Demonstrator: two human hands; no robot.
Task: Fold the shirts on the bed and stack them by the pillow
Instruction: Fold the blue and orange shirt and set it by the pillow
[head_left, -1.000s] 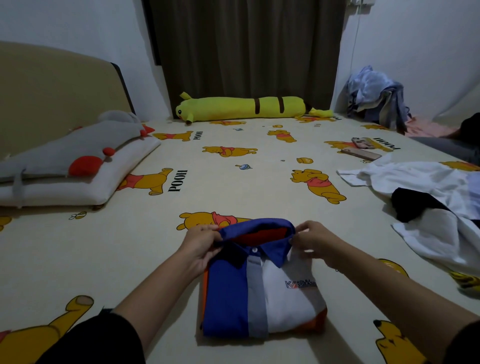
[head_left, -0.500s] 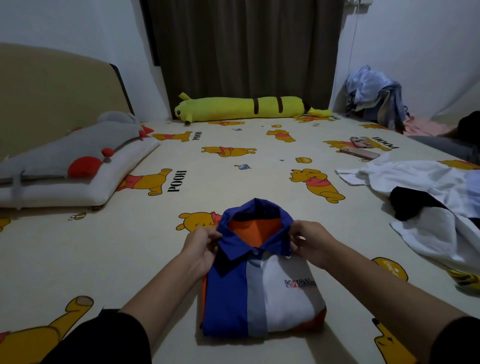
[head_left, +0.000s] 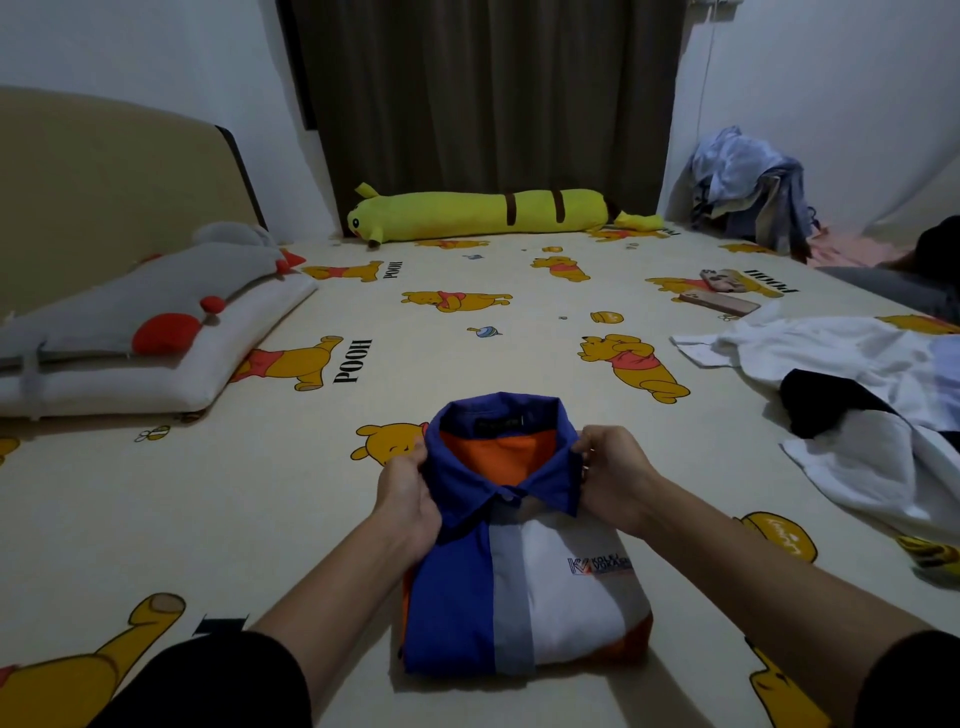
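A folded blue, grey, white and orange collared shirt (head_left: 519, 587) lies on the bed in front of me. Its blue collar stands up, showing the orange lining. My left hand (head_left: 408, 493) pinches the collar's left side and my right hand (head_left: 610, 475) pinches its right side. A loose heap of white and black shirts (head_left: 872, 400) lies unfolded at the right. The white pillow (head_left: 171, 364) with a grey and red cushion on it sits at the left by the headboard.
The bed sheet (head_left: 234, 493) has a yellow bear print. A long yellow plush bolster (head_left: 483, 213) lies along the far edge by the curtain. Clothes are piled (head_left: 748, 182) at the far right corner. Small flat objects (head_left: 719, 299) lie near the right side.
The collar, flattened a second ago, has been lifted and opened up, showing the orange inside. Both hands shifted slightly outward along the collar sides.
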